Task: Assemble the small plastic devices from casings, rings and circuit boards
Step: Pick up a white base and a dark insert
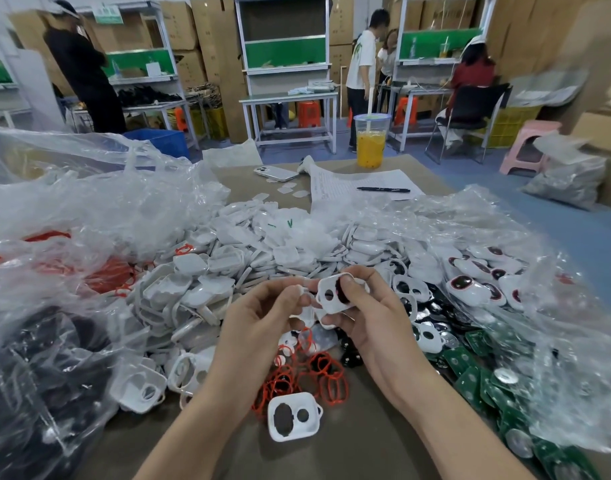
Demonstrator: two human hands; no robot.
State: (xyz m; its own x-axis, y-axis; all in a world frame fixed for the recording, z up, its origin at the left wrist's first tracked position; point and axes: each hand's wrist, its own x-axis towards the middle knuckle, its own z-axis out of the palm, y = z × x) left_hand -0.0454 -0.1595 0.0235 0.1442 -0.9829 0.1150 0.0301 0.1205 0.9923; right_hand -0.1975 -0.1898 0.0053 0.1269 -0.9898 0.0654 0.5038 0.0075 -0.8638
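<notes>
Holding casing (331,296) raised for fitting | right hand (366,317) pinches it | left hand (259,317), 9 o'clock, pinches small white part (301,291) | rings (326,379) ready, 6 o'clock

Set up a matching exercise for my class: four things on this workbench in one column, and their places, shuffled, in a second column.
Things
1. red rings
2. circuit boards
3. pen
4. drink cup

Places
A. on the printed sheet
B. at the far end of the table
C. beside a loose white casing
D. on the right side, partly under clear plastic

Pairs: 1-C, 2-D, 3-A, 4-B
</notes>
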